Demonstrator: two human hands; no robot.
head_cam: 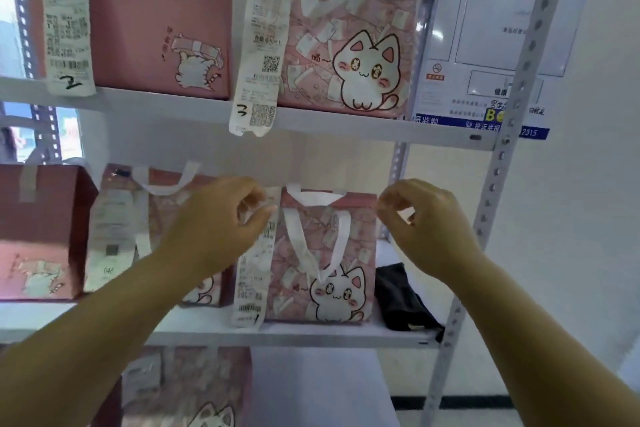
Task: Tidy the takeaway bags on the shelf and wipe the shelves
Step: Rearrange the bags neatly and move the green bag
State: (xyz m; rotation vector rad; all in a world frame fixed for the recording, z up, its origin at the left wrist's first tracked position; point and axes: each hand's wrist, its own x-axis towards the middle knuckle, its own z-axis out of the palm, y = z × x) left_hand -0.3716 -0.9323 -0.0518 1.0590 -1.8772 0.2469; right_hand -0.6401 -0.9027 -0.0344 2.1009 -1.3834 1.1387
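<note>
Takeaway shop pickup area: slotted metal rack, pink order bags with receipts numbered 2, 3, wall noticeboard

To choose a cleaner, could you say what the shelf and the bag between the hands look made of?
Shelf: probably painted metal, smooth white face, perforated uprights. Bag: likely matte printed paper or nonwoven, crisp folded edges, white ribbon handles.

Left receipt: handwritten "2" at the foot.
Second receipt: handwritten "3", two QR codes; the printed lines are too small to read.
Upper cat bag: "喵~" beside the cat; same on lower cat bag.
Wall notice: header "理信息", "健康", yellow "B", "2315" on the blue strip.
</note>
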